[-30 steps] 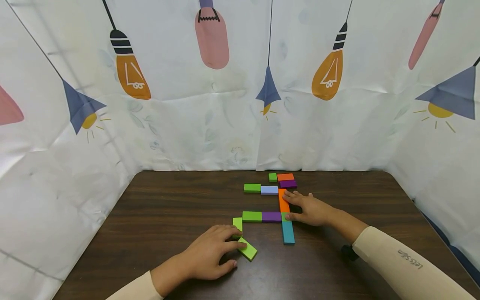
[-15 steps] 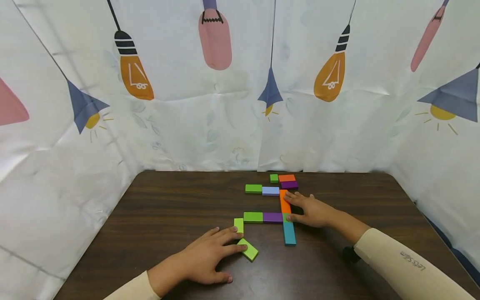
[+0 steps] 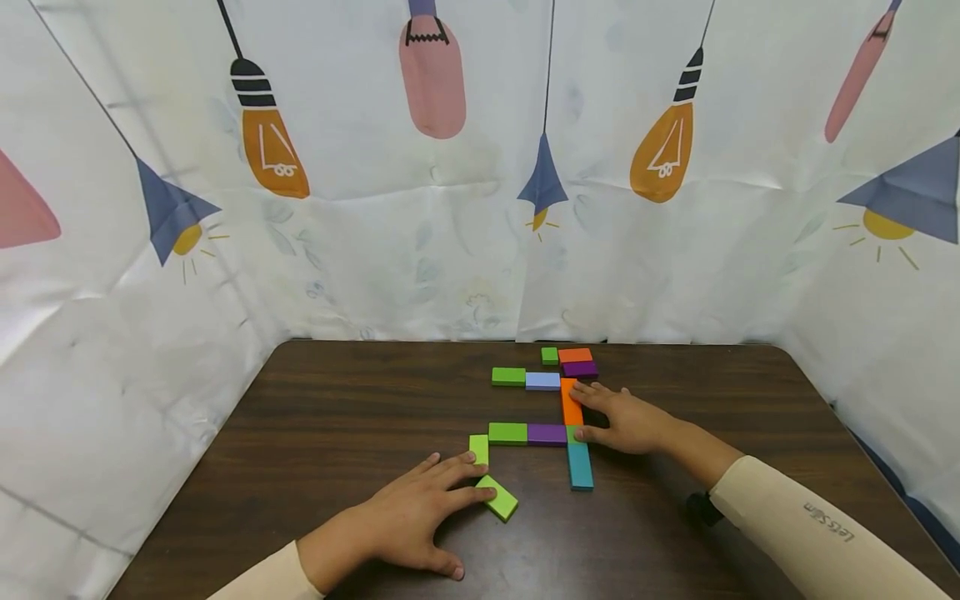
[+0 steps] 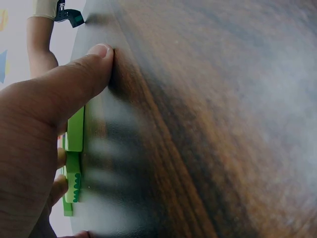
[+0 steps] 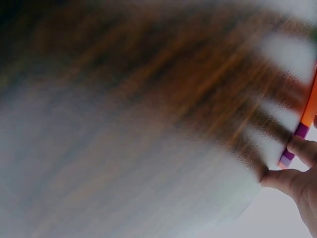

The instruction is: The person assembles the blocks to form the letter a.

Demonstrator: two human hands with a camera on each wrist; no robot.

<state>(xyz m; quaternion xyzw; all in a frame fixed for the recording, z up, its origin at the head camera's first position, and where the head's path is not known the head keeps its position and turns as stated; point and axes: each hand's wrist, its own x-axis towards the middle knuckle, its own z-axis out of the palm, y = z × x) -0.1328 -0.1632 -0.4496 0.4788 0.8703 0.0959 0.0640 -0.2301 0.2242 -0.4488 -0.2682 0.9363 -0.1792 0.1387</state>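
Note:
My left hand (image 3: 408,517) is spread low over the table. Its index fingertip touches a slanted lime block (image 3: 506,506), and the middle finger touches an upright lime block (image 3: 478,443) behind it. In the left wrist view the thumb (image 4: 81,74) stretches out apart from the green blocks (image 4: 75,131). My right hand (image 3: 630,421) has its fingers on an orange block (image 3: 570,407) and its thumb on a small green block (image 3: 572,431). A teal block (image 3: 581,468) adjoins that green block. Leftward from it run a purple block (image 3: 547,434) and a green block (image 3: 507,433).
Farther back lie a green block (image 3: 508,377) and a light blue block (image 3: 543,381) end to end. Behind them sit a small green block (image 3: 549,356), an orange block (image 3: 575,355) and a dark purple block (image 3: 580,369). A patterned white curtain (image 3: 360,267) surrounds the table (image 3: 337,417).
The left thumb has swung away from the fingers toward the near edge, and the left fingers have straightened and spread. The right hand and the blocks stay in place; the view shifts slightly.

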